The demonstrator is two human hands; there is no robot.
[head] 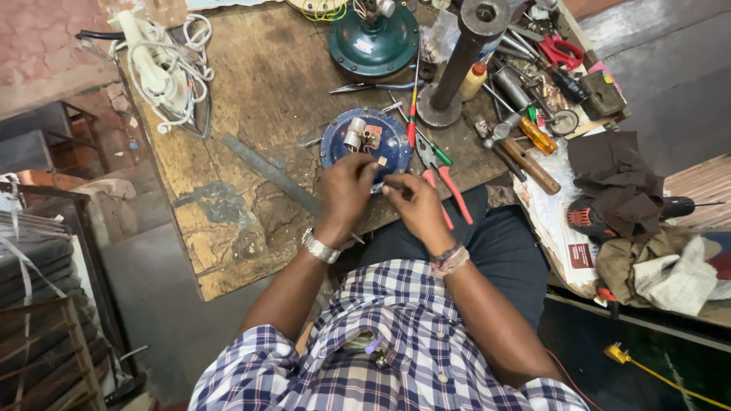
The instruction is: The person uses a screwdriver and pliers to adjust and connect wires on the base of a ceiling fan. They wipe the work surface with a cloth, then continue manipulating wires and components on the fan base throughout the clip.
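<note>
- Wooden bench (251, 114), worn and stained, fills the upper middle of the frame, with tools crowded along its upper right edge.
- Dark green round housing (375, 42) sits at the top centre, beside an upright metal post (464, 61).
- White clothes iron (164, 72) with its coiled cord lies at the upper left.
- Blue round motor plate (365, 141), with small parts mounted on it, rests at the bench's near edge, centre frame, just above both hands.
- Red-handled pliers (445, 183) lie just right of the plate, touching the right hand's far side.
- Left hand (346, 190) curls against the plate's lower rim, its grip closed on the edge.
- Right hand (415, 202) pinches something tiny at the rim; I cannot tell what.
- Judged risk: the plate overhangs the edge, so a hard pull could tip it into the lap, or the small piece could drop among the clutter.
</note>
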